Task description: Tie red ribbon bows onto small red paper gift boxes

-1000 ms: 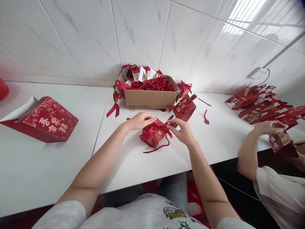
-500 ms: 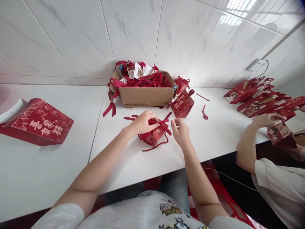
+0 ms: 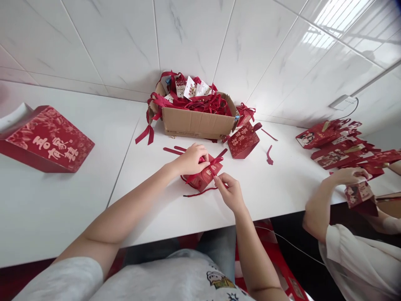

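Note:
A small red gift box (image 3: 205, 179) with pale lettering lies on the white table in front of me, a red ribbon (image 3: 217, 160) tied round its top. Bent over the box from the left, my left hand (image 3: 194, 159) pinches the ribbon at the knot. My right hand (image 3: 231, 193) is closed at the box's right side, thumb and forefinger on a ribbon end. A dark red cord (image 3: 198, 194) runs along the near side of the box. Flat red strips (image 3: 172, 151) stick out beyond my left hand. My fingers partly cover the knot.
Against the tiled wall stands a cardboard box (image 3: 197, 122) full of red ribbons and cards. Right of it are red gift boxes (image 3: 243, 141) and ribbon scraps (image 3: 269, 155). A larger red box (image 3: 52, 140) lies at left. At right, a co-worker's hand (image 3: 352, 175) holds another box beside several finished-looking ones.
My right hand has moved down and left from beside the box and closed on a ribbon end. My left hand stays at the knot. The camera view has tilted.

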### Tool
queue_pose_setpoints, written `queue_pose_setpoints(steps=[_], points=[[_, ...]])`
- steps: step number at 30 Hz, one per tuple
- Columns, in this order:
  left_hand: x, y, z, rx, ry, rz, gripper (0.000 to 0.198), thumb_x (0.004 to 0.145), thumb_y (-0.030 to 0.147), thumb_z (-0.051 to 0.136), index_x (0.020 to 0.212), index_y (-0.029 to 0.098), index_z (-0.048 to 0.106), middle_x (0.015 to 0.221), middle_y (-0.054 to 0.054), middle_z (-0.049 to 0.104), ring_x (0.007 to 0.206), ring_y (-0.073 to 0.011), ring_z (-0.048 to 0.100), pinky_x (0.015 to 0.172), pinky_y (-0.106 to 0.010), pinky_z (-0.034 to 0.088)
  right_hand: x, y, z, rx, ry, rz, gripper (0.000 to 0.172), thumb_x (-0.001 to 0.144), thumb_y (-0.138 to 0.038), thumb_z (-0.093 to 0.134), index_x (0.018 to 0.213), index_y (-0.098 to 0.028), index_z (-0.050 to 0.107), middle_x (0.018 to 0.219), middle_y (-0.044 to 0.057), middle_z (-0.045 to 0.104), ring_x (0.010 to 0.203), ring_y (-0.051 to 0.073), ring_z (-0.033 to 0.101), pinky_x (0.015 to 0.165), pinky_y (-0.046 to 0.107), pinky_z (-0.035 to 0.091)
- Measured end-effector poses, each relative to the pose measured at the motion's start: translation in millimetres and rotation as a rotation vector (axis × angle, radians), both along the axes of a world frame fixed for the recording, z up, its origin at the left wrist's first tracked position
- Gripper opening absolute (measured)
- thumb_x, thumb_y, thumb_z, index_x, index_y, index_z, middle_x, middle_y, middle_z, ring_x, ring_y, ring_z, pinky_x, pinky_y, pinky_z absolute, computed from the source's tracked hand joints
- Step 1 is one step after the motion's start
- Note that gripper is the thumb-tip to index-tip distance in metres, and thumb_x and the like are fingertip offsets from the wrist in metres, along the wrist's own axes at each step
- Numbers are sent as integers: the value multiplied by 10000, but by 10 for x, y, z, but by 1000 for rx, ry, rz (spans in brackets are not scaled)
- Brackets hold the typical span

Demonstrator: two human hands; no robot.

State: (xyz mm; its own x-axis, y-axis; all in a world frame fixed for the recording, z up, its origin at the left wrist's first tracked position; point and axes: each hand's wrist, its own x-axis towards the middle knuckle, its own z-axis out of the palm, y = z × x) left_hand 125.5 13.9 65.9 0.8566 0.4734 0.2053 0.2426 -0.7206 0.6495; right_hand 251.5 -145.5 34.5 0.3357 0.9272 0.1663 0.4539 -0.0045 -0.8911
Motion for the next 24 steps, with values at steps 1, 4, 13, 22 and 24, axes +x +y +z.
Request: queue_pose_setpoints(steps=[1,4,13,22,24], points=[[5,4,-17,1,-1,1,169,804,265,555,661,186,511,814,-49,549,931,-240,478,823,-381,432,-14,-9,-3,12,-20,2,350,902,-401,505,624,-191,471,631,-9,480,598,117,421,591,266,356],[9,20,-50,-6,-6,-6,173,806,272,556,664,186,505,809,-50,543,931,-244,474,824,-389,428,-39,-32,-21,57,-79,25,328,908,-365,508,631,-197,456,633,-12,466,595,117,413,583,267,357],[-68,56,57,-62,7,-57,196,835,386,569,804,198,619,930,-55,590,1064,-250,480,893,-372,427,181,78,-12,146,-194,-162,258,939,-380,435,867,-196,601,889,77,628,809,173,586,683,305,491],[-355,231,330,-121,106,30,313,843,474,518,972,220,647,1017,-43,610,854,-188,579,751,-320,452,404,447,346,278,-519,287,288,876,-212,545,1159,-250,576,1168,84,650,1094,219,592,929,406,501],[-345,221,317,-146,126,16,323,826,488,531,946,209,642,970,-40,633,807,-181,578,710,-307,447,384,504,366,254,-556,363,229,880,-199,541,1093,-243,613,1028,64,684,951,204,614,845,378,526]])
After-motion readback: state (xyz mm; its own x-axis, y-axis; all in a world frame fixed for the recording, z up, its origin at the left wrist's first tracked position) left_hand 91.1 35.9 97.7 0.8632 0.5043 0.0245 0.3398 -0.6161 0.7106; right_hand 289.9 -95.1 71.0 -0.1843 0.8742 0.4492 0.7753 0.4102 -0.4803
